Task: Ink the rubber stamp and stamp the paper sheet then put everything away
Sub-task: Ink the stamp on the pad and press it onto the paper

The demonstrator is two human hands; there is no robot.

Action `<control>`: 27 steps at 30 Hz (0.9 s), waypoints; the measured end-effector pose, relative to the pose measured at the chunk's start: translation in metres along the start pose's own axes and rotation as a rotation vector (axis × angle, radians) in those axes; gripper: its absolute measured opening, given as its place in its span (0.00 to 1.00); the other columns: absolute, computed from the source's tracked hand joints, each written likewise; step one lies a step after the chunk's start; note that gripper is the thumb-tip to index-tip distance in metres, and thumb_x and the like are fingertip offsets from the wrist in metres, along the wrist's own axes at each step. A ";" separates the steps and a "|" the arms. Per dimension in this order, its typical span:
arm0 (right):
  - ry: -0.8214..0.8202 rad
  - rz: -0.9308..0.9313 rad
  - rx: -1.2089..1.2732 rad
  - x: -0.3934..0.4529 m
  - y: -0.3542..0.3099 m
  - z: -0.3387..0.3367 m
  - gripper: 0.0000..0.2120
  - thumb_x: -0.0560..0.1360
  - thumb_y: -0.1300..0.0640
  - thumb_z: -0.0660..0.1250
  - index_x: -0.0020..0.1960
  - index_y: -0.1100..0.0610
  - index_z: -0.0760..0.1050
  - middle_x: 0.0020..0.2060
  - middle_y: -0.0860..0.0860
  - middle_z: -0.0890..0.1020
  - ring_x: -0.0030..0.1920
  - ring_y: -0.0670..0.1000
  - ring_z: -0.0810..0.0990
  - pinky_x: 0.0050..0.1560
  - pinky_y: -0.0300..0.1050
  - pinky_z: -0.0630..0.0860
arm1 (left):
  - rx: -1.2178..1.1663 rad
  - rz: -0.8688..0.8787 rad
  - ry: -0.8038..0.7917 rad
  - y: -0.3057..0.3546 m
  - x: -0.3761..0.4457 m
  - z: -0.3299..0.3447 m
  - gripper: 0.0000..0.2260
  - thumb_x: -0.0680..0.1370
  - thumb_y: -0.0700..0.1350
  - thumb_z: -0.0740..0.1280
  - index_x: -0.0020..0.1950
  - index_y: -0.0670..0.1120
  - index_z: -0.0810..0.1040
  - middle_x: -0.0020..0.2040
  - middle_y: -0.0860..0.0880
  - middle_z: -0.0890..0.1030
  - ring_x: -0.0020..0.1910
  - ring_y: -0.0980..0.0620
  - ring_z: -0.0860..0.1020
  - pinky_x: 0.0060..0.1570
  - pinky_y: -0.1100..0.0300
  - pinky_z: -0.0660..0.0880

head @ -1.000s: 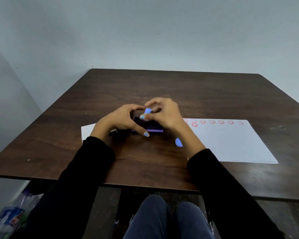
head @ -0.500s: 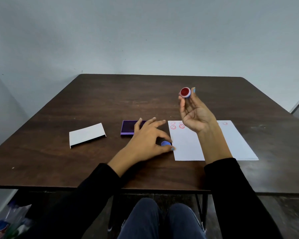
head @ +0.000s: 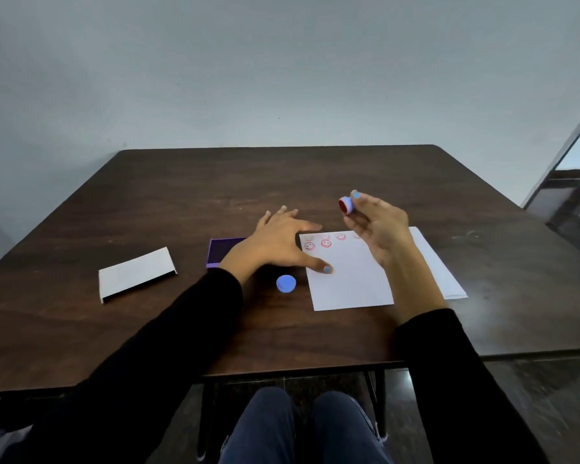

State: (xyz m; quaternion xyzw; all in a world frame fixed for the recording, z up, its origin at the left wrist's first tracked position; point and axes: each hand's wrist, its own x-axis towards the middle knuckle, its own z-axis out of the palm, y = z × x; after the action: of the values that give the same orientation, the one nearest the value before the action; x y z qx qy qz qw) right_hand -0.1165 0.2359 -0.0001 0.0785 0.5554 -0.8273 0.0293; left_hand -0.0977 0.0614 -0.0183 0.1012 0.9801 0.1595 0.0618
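My right hand (head: 379, 229) holds a small round rubber stamp (head: 346, 204) up above the table, its red inked face turned left. The white paper sheet (head: 352, 283) lies under that hand and carries several red smiley prints along its far edge. My left hand (head: 278, 246) lies flat with fingers spread, its thumb pressing on the sheet's left edge. Partly hidden behind the left hand is the purple ink pad (head: 219, 252). The stamp's blue cap (head: 286, 283) sits on the table just left of the sheet.
A white box lid (head: 136, 273) rests on the dark wooden table (head: 188, 195) at the left. A grey wall stands behind the table. A doorway opens at the far right. My knees show below the table's near edge.
My left hand has let go of the blue cap and now spreads flat onto the paper's edge. My right hand, still holding the stamp, has turned its red face sideways.
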 end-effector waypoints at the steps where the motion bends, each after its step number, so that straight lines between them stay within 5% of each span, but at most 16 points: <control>1: 0.016 -0.018 -0.050 -0.001 0.003 -0.001 0.03 0.72 0.61 0.70 0.45 0.56 0.80 0.39 0.50 0.85 0.40 0.46 0.85 0.37 0.35 0.81 | -0.001 0.003 -0.007 0.001 0.003 0.005 0.40 0.61 0.70 0.68 0.70 0.60 0.65 0.77 0.44 0.54 0.76 0.43 0.47 0.71 0.40 0.42; 5: 0.076 -0.031 -0.183 -0.001 0.012 -0.008 0.02 0.71 0.60 0.71 0.42 0.53 0.80 0.36 0.47 0.84 0.38 0.46 0.85 0.34 0.33 0.80 | 0.008 0.021 -0.009 -0.002 0.006 0.011 0.39 0.60 0.71 0.68 0.69 0.61 0.66 0.77 0.44 0.55 0.76 0.43 0.47 0.71 0.39 0.42; 13: 0.170 -0.209 -0.521 -0.010 0.031 -0.022 0.10 0.69 0.55 0.74 0.50 0.55 0.81 0.34 0.41 0.81 0.37 0.42 0.81 0.34 0.29 0.76 | 0.057 0.026 -0.002 -0.002 -0.002 0.009 0.39 0.58 0.70 0.69 0.67 0.61 0.69 0.77 0.46 0.55 0.76 0.44 0.46 0.70 0.38 0.39; 27: 0.106 -0.391 -0.822 -0.009 0.034 -0.009 0.13 0.69 0.56 0.74 0.52 0.59 0.81 0.46 0.53 0.85 0.40 0.44 0.79 0.39 0.28 0.70 | 0.081 -0.019 0.109 -0.013 0.004 0.012 0.44 0.52 0.76 0.64 0.65 0.62 0.71 0.78 0.45 0.51 0.76 0.44 0.45 0.69 0.39 0.37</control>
State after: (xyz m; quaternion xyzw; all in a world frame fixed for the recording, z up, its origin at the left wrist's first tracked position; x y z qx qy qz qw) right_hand -0.1023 0.2306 -0.0325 -0.0039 0.8426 -0.5233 -0.1273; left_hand -0.1018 0.0531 -0.0339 0.0857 0.9885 0.1246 0.0056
